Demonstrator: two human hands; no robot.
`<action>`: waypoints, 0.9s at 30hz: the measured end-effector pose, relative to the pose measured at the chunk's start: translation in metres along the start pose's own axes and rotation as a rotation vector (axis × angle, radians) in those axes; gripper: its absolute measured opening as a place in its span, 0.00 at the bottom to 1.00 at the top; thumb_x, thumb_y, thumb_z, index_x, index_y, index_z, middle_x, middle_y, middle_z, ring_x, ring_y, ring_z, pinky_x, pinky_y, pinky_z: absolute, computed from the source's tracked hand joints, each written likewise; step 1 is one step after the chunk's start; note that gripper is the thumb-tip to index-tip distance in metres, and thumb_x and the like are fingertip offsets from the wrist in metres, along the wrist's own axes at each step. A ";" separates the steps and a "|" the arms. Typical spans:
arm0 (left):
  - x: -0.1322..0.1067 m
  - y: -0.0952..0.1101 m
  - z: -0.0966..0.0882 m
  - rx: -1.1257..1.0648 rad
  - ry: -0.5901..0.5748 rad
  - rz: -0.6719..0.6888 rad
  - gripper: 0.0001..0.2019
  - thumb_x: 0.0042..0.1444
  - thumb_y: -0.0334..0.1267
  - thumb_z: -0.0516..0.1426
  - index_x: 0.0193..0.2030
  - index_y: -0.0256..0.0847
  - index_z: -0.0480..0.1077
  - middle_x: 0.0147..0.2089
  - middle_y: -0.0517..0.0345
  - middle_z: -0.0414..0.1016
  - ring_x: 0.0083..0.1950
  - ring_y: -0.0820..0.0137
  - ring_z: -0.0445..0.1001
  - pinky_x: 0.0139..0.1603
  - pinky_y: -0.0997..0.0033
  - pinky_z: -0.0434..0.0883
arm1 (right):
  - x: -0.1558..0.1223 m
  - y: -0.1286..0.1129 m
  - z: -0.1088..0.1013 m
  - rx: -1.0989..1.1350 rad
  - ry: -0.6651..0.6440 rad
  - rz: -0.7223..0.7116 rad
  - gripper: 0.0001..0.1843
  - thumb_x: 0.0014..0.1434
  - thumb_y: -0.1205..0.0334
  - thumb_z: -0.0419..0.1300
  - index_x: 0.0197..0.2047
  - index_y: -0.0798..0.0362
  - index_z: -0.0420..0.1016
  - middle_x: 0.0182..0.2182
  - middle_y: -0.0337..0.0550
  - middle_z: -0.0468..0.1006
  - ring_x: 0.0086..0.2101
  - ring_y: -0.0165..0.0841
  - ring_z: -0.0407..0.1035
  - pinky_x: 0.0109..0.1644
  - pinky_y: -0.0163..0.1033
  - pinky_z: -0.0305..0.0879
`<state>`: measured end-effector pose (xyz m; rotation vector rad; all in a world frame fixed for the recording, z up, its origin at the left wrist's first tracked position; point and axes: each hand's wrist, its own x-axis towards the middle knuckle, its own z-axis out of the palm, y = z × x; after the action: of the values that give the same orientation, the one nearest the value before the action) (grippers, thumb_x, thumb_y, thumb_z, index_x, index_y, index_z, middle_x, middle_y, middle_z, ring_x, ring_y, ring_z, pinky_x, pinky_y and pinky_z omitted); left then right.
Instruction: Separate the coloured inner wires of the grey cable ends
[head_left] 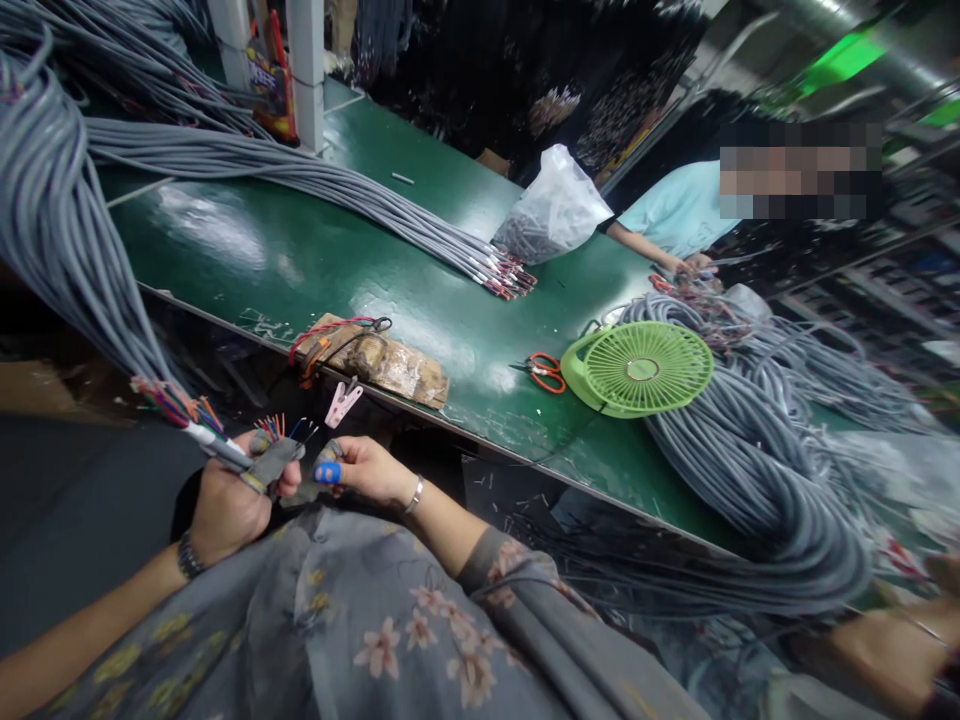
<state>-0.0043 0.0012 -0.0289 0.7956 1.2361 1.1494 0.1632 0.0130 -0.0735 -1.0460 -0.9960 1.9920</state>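
My left hand (232, 505) is closed around a grey cable (231, 455). Thin coloured wires (271, 428) fan out above its thumb, which has a grey wrapping. To the right of these wire ends, my right hand (371, 470) has its thumb and finger pinched together. A blue finger cover (328, 472) is on one of its digits and a grey covering shows on another. Whatever lies between those fingertips is too small to make out. Past my left hand, a cluster of stripped cable ends (176, 400) hangs from the thick grey cable bundle (67, 190).
On the green table (300, 240) lie a long cable bundle (360, 195), a taped wooden block (382, 365), a pink clip (343, 403), orange-handled scissors (546, 372), a green fan (637, 368) and a plastic bag (555, 205). A co-worker (675, 215) handles wires across the table.
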 end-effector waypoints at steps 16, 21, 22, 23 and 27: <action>0.004 0.009 0.027 0.018 -0.036 0.015 0.10 0.35 0.43 0.68 0.19 0.43 0.73 0.16 0.62 0.75 0.17 0.73 0.69 0.17 0.76 0.67 | 0.027 -0.030 0.002 0.324 0.231 -0.122 0.32 0.55 0.29 0.67 0.34 0.55 0.76 0.26 0.40 0.75 0.27 0.30 0.68 0.32 0.35 0.67; 0.007 0.003 0.025 0.062 -0.033 0.048 0.10 0.37 0.44 0.68 0.19 0.43 0.74 0.17 0.60 0.76 0.18 0.73 0.70 0.19 0.75 0.68 | 0.021 -0.032 0.002 0.377 0.255 -0.128 0.25 0.55 0.40 0.73 0.34 0.55 0.78 0.25 0.39 0.75 0.26 0.29 0.66 0.33 0.35 0.68; 0.008 0.001 0.025 0.072 -0.040 0.055 0.11 0.38 0.44 0.69 0.19 0.43 0.74 0.17 0.60 0.76 0.18 0.72 0.71 0.19 0.75 0.69 | 0.021 -0.033 0.003 0.401 0.252 -0.125 0.23 0.56 0.41 0.73 0.35 0.54 0.79 0.27 0.40 0.77 0.27 0.30 0.68 0.33 0.36 0.69; 0.008 -0.002 0.024 0.081 -0.053 0.059 0.11 0.38 0.45 0.69 0.19 0.43 0.74 0.17 0.60 0.76 0.18 0.72 0.71 0.19 0.75 0.70 | 0.020 -0.033 0.003 0.423 0.253 -0.125 0.21 0.58 0.43 0.72 0.36 0.54 0.80 0.28 0.42 0.78 0.28 0.31 0.70 0.34 0.37 0.69; 0.010 -0.009 0.020 0.108 -0.100 0.060 0.12 0.39 0.46 0.70 0.19 0.43 0.75 0.18 0.59 0.77 0.19 0.71 0.72 0.20 0.74 0.71 | 0.021 -0.032 0.007 0.476 0.253 -0.142 0.18 0.60 0.46 0.71 0.37 0.54 0.82 0.30 0.45 0.81 0.30 0.34 0.73 0.37 0.39 0.71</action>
<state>0.0163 0.0101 -0.0367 0.9654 1.2057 1.0849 0.1542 0.0440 -0.0511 -0.9013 -0.4179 1.8010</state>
